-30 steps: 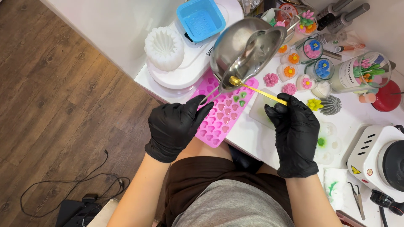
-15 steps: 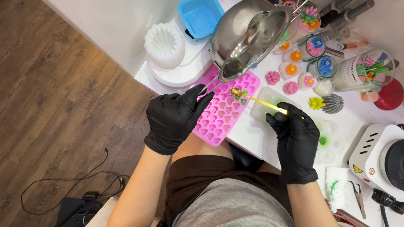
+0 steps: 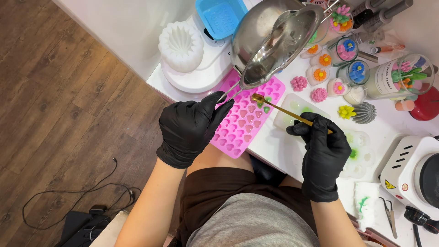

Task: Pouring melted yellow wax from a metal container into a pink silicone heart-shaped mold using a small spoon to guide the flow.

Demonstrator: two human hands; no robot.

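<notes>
Pink silicone heart mould (image 3: 244, 121) lies on the white table (image 3: 274, 146), a couple of cavities near its top green-filled, the rest apparently empty. The left hand (image 3: 190, 128), fingers clenched on the handle, tilts a steel pouring pot (image 3: 274, 39) above it. The right hand (image 3: 322, 153) pinches a gold spoon (image 3: 286, 111), bowl over the mould.

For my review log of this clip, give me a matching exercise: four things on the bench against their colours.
Things:
1. heart mould
2. square tray
3. pouring pot
4. thin spoon

Colours:
a. gold
b. pink
c. silver
d. blue

Pairs: 1-b, 2-d, 3-c, 4-a. The left hand holds the pouring pot's handle; the right hand holds the thin spoon.
</notes>
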